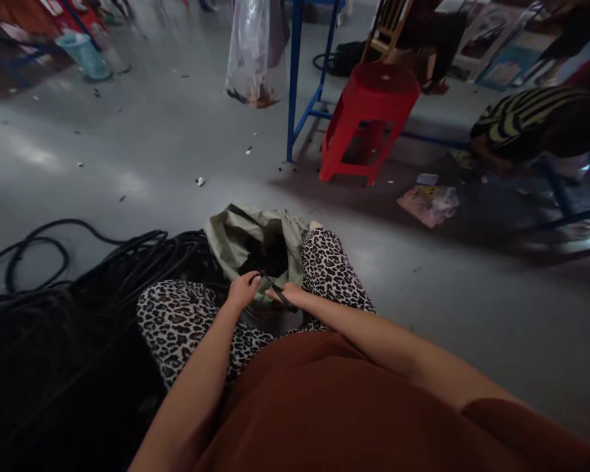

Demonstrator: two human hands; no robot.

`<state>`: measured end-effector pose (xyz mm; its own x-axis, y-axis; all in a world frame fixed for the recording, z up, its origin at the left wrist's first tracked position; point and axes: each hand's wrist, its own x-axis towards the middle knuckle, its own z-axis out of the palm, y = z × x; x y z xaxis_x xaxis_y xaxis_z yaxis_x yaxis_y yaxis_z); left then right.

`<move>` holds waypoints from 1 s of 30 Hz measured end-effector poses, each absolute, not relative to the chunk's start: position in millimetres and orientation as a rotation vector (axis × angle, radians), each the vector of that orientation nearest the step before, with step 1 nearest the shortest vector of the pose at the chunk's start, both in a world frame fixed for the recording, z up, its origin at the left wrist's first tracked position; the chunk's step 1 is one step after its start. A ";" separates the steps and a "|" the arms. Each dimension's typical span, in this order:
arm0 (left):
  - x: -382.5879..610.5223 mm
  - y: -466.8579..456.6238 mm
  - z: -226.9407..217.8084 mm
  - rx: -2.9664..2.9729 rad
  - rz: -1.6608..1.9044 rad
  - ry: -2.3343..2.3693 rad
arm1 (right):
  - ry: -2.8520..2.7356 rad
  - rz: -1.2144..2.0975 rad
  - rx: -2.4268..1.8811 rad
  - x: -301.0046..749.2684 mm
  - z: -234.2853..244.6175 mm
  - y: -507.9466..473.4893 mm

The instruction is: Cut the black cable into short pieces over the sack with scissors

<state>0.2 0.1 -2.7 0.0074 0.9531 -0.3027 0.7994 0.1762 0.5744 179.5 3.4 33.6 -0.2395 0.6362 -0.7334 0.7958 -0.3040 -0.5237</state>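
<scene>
I sit on the floor with my knees in leopard-print trousers (187, 314). My left hand (242, 290) is closed in a pinch on a thin black cable piece (268, 282). My right hand (288, 295) is closed around a dark slim tool (284, 296) whose kind I cannot make out, its tip meeting the cable. Both hands hover over the mouth of an olive green bag (255, 239) that lies open between my knees, with dark contents inside.
A big heap of black cable (69, 308) lies on the floor at my left. A red plastic stool (368, 118) and blue metal table legs (292, 85) stand ahead. A hanging clear plastic bag (250, 52), a teal basket (83, 56) and another person in a striped top (531, 121) are farther off.
</scene>
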 end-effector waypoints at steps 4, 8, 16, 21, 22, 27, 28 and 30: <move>-0.8 -0.5 -3.3 1.636 0.313 1.804 | 1.761 -1.601 1.781 178.5 30.8 3.8; -0.9 -0.2 -3.3 1.626 0.311 1.802 | 1.764 -1.558 1.778 176.5 32.0 4.7; 2.1 -1.6 -1.3 1.641 0.291 1.763 | 1.760 -1.549 1.769 176.0 31.0 5.3; 4.7 -3.0 2.5 1.674 0.275 1.728 | 1.708 -1.593 1.768 176.5 34.9 5.4; 4.9 -3.1 2.9 1.676 0.275 1.726 | 1.698 -1.603 1.772 176.5 37.0 5.4; 4.1 -3.5 2.0 1.702 0.288 1.682 | 1.651 -1.672 1.794 176.2 46.3 4.6; 3.8 -3.7 1.6 1.709 0.291 1.672 | 1.644 -1.693 1.788 176.2 47.3 4.4; 3.5 -4.3 1.4 1.718 0.296 1.656 | 1.636 -1.726 1.773 176.2 48.3 4.3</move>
